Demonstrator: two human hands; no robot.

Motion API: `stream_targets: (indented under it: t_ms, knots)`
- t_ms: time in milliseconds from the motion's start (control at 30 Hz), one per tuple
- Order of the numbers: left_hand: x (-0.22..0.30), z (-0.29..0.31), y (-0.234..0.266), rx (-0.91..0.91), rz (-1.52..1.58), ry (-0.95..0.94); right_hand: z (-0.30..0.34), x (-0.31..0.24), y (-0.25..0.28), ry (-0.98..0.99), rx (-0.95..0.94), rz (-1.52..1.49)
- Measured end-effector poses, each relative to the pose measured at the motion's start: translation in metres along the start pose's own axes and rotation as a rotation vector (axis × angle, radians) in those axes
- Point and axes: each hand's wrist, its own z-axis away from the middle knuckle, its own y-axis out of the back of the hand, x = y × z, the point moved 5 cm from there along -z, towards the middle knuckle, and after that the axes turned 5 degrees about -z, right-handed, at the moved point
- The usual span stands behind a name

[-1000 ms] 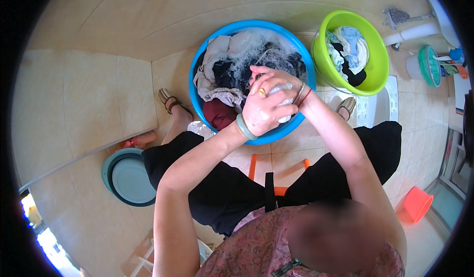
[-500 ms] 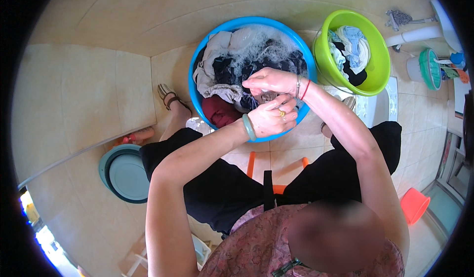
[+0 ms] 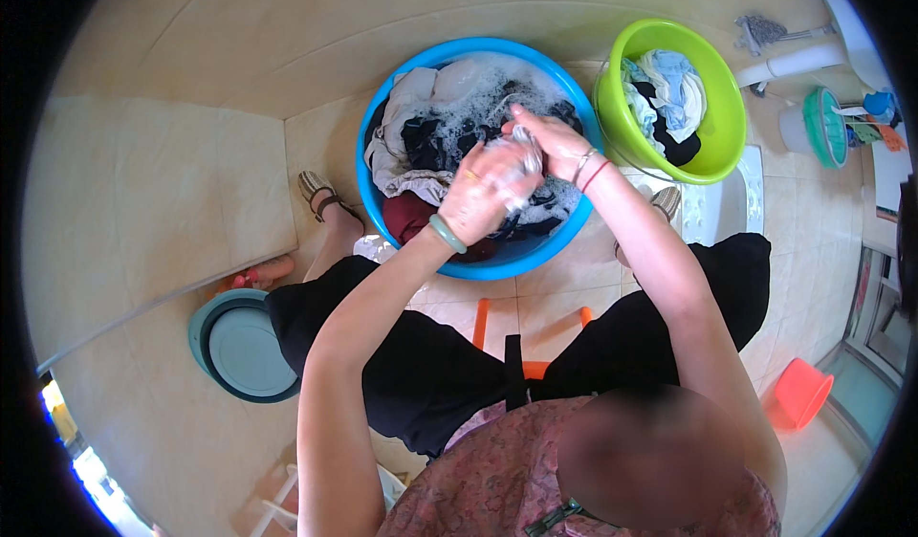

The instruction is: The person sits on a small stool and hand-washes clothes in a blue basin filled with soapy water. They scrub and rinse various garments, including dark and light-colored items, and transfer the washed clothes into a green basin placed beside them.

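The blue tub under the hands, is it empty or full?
Not empty: the blue tub holds clothes and white suds; how deep they go can't be told.

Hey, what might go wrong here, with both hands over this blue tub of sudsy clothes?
The gold-coloured ring on the foamy left hand might slip off or snag the clothes.
Suds lie close to the far rim of the blue tub, so some could splash onto the floor tiles, making footing slick.
The pale green bangle may knock the tub's near rim.
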Motion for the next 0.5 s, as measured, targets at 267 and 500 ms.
stream_targets:
  t_ms: [267,500]
  knots:
    - [-0.051,0.038,-0.015,0.011,1.239,1.523,0.031,-0.044,0.003,0.138,0.005,0.319]
    - [-0.032,0.000,-0.007,0.245,1.995,1.288,0.049,-0.023,0.002,0.142,-0.004,-0.023]
